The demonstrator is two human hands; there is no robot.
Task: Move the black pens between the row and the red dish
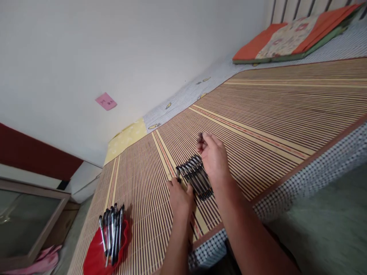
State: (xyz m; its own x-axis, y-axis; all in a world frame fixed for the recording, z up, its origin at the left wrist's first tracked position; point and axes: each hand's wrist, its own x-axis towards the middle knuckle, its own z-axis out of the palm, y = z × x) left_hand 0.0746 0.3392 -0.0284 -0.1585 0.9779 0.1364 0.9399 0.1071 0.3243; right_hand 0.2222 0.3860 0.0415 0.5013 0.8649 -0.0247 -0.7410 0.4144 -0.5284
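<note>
Several black pens [197, 177] lie side by side in a row on the striped mat, their clipped ends pointing away from me. At the left end of that row, my left hand [180, 198] is closed around a pen [178, 173], of which only the dark, shiny end shows past my fingers. My right hand [213, 156] is raised just above the far right of the row, its fingers pinched together. A small dark bit shows at those fingertips, too unclear to name. More pens [113, 229] stand bunched and leaning in a red dish [91, 250] at lower left.
The striped mat [258, 110] covers a bed over a checked sheet [321, 183]. A folded orange and floral cloth [298, 38] lies at the far right. A pink note [106, 101] is stuck to the white wall. A framed glass panel [25, 221] stands at lower left.
</note>
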